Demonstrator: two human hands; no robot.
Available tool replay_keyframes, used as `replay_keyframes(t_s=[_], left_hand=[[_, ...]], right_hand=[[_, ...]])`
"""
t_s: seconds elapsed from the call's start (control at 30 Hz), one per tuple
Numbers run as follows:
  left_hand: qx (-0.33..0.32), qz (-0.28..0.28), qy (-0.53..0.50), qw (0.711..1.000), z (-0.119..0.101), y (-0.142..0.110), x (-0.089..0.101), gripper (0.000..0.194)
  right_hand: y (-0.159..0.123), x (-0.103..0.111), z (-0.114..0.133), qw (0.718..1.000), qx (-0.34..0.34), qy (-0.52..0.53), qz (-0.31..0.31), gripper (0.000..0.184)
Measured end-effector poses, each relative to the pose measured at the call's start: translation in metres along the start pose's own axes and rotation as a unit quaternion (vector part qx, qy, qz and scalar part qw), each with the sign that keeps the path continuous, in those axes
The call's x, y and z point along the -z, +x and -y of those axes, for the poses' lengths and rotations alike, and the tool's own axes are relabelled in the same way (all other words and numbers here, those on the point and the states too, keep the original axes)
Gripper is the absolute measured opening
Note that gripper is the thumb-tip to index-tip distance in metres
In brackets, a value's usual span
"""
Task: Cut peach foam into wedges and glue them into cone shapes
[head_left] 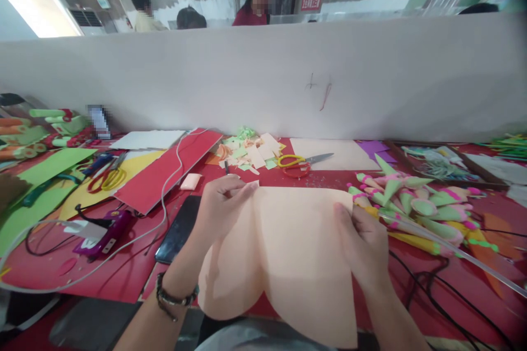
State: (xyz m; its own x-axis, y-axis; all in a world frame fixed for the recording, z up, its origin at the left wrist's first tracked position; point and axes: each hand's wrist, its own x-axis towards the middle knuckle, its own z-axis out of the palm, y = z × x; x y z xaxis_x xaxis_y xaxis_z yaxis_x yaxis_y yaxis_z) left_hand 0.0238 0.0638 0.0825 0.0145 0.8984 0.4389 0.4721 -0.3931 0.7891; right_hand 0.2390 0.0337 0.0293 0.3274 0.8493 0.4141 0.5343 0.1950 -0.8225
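A peach-coloured foam sheet (304, 247) with rounded lower edges and a fold down its middle hangs between my two hands, over the near edge of the red table. My left hand (224, 205) pinches its upper left corner. With thumb and fingers, my right hand (364, 241) grips its upper right side. Just beyond the sheet lie scissors (294, 164) with yellow and red handles, beside a heap of peach and green scraps (251, 151). A dark phone (179, 230) lies partly behind my left forearm.
At right are green and pink foam cones (415, 197), a clear rod (453, 247), black cables (428, 285) and a tray (453, 164). Leftward lie a purple power strip (105, 233), a white cable (164, 203) and a red board (168, 170). A white partition (206, 82) stands behind; people are beyond.
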Motion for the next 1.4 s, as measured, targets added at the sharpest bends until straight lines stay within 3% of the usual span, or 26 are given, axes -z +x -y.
replay_keyframes(t_s=[0.53,0.63,0.77,0.83,0.9,0.97,1.1,1.2,1.3,1.4], left_hand=[[-0.030,-0.043,0.109,0.993,0.023,-0.001,-0.004,0.036],[-0.004,-0.030,0.104,0.994,0.026,0.000,0.002,0.028],[0.065,-0.037,0.062,0.995,0.039,-0.006,0.024,0.018],[0.106,-0.052,0.006,0.993,0.049,-0.014,0.036,0.025],[0.182,-0.091,-0.100,0.974,0.058,-0.025,0.043,0.052],[0.269,-0.133,-0.196,0.934,0.064,-0.038,0.043,0.066],[0.417,-0.117,-0.311,0.846,0.066,-0.061,0.034,0.054],[0.423,-0.127,-0.271,0.855,0.064,-0.068,0.032,0.041],[0.371,-0.168,-0.195,0.892,0.064,-0.070,0.033,0.034],[0.336,-0.205,-0.123,0.911,0.068,-0.073,0.031,0.036]], right_hand=[[-0.004,-0.009,-0.014,0.999,-0.032,-0.009,-0.010,0.042],[-0.004,-0.010,-0.017,0.999,-0.033,-0.002,-0.017,0.041],[-0.002,-0.011,-0.018,0.999,-0.029,0.009,-0.032,0.039],[-0.001,-0.010,-0.020,0.998,-0.027,0.001,-0.048,0.039],[0.000,-0.008,-0.021,0.998,-0.030,-0.002,-0.057,0.038],[0.000,-0.006,-0.022,0.997,-0.035,0.003,-0.064,0.037],[0.000,-0.007,-0.022,0.996,-0.047,0.019,-0.074,0.031],[0.000,-0.009,-0.024,0.989,-0.083,0.116,-0.030,0.023],[-0.003,-0.010,-0.027,0.950,-0.148,0.256,0.095,0.032],[-0.008,-0.009,-0.028,0.930,-0.189,0.259,0.182,0.034]])
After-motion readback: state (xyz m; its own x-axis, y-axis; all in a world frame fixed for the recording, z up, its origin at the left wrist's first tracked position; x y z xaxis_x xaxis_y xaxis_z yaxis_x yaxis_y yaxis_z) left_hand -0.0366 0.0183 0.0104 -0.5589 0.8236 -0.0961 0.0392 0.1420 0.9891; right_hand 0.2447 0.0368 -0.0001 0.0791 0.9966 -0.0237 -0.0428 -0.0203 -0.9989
